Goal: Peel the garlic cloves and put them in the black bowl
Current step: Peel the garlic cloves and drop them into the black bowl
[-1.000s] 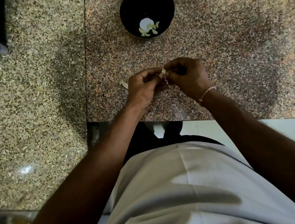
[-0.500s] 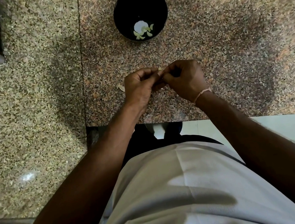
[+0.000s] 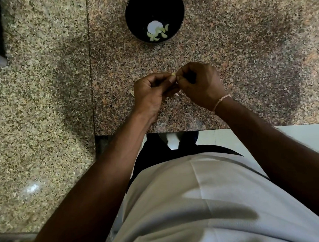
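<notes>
- Garlic work happens over a speckled granite counter (image 3: 248,57), polished and grainy
- round black bowl (image 3: 154,12), glossy, holds pale curved peeled cloves (image 3: 157,34), well apart from the hands
- left hand (image 3: 151,95) and right hand (image 3: 201,86), fingers curled, meet
- both pinch one small pale garlic clove (image 3: 173,74)
- papery skin scrap (image 3: 131,92) lies beside the left hand

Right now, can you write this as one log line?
step: peeling | left hand and right hand: pinch garlic clove | black bowl: peeled cloves inside
</notes>
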{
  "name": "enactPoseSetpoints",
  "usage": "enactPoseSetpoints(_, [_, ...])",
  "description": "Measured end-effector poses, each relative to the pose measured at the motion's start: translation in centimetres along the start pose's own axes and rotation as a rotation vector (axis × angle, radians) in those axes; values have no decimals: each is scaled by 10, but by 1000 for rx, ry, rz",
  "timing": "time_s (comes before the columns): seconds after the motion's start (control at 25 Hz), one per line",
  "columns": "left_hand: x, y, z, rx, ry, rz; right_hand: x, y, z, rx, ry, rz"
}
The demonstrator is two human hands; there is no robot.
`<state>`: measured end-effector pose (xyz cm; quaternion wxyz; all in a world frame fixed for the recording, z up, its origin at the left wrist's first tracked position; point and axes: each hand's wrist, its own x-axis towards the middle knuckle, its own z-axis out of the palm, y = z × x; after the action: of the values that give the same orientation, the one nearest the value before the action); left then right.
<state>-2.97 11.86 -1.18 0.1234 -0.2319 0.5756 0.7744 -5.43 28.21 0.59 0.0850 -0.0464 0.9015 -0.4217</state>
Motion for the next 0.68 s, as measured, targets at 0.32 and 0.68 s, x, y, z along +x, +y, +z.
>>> enactPoseSetpoints(0.32, [-3, -1, 0, -17, -14, -4, 0, 1, -1, -46, -16, -76])
enactPoseSetpoints(0.68, [-2, -2, -2, -44, -37, -34, 3, 5, -1, 26, -122, -13])
